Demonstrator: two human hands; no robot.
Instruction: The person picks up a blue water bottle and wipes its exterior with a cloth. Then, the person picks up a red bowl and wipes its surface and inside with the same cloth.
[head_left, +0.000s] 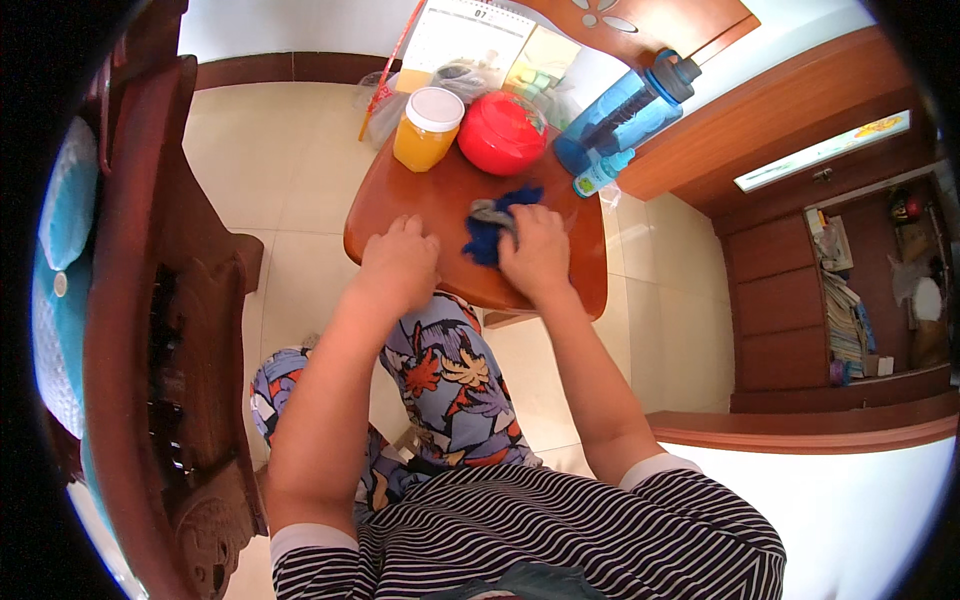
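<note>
On the brown wooden chair seat [380,210] lies a crumpled dark blue and grey cloth [487,228]. My right hand [535,250] grips its right side, and the fingers press it against the seat. My left hand [402,262] rests near the seat's front left edge, with its fingers apart and nothing in them. Beyond the hands stand a jar of yellow contents with a white lid [428,130] and a round red container [503,134]. At the right of the seat are a small teal bottle [603,174] and a large blue water bottle [622,118], which looks tilted in this view.
A desk calendar [468,45] and clear plastic bags [385,115] are behind the jar, before the chair's backrest [640,30]. Dark carved wooden furniture [150,300] runs along the left. At the right stands a wooden cabinet with shelved papers [845,320].
</note>
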